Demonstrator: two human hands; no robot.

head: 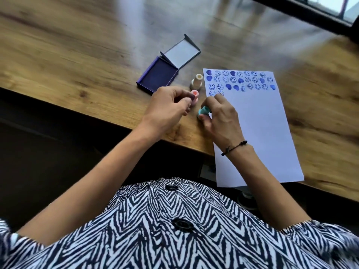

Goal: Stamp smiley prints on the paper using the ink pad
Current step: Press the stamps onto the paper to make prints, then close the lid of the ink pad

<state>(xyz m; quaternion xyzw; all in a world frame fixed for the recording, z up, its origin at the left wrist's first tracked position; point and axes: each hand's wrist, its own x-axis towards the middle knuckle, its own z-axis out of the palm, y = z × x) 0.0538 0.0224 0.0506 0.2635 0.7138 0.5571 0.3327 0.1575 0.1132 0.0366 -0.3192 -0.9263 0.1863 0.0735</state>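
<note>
A white paper sheet (pixel 258 133) lies on the wooden table (pixel 77 61), with several rows of blue smiley prints and blots across its top. The open purple ink pad (pixel 158 75) sits to its left, lid (pixel 181 52) folded back. My left hand (pixel 171 105) grips a pink stamp (pixel 58 95) upright near the table's front edge. My right hand (pixel 221 117) holds a teal stamp (pixel 203 111) tilted on its side, at the paper's left edge. A cream stamp (pixel 197 82) stands between the pad and the paper.
The table's front edge runs diagonally just below my hands, with dark floor beyond it. The paper's lower corner overhangs that edge. A window frame (pixel 310 14) crosses the far right corner.
</note>
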